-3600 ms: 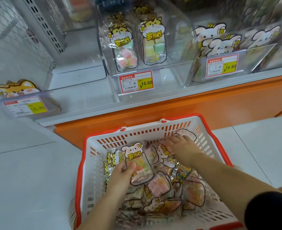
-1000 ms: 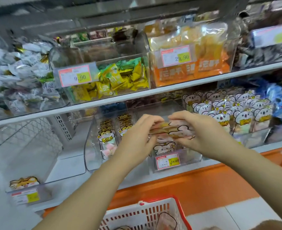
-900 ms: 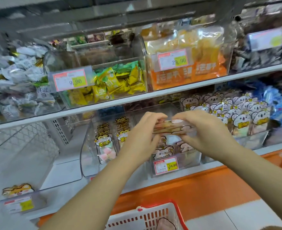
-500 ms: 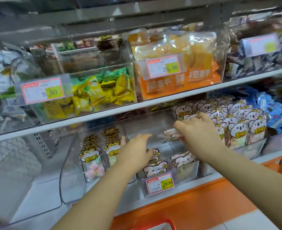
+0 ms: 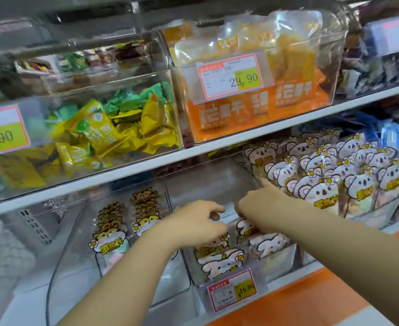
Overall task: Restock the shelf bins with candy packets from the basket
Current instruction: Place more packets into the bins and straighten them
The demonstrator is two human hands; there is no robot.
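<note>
hands (image 5: 195,223) lowered into bin (image 5: 212,182), curled on packets (image 5: 219,262)

Two hands, left hand (image 5: 193,222) and right hand (image 5: 262,204), at one bin (image 5: 208,180); four price tags (image 5: 231,76): one on it, three above.

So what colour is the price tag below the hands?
The price tag is white, red-bordered, with a yellow patch; head view.

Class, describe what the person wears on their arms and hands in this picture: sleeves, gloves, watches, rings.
Nothing worn shows. The left hand and right hand have no gloves and no visible rings. The left forearm and right forearm are bare to the frame's edge: no sleeve, watch or bracelet in view.
</note>
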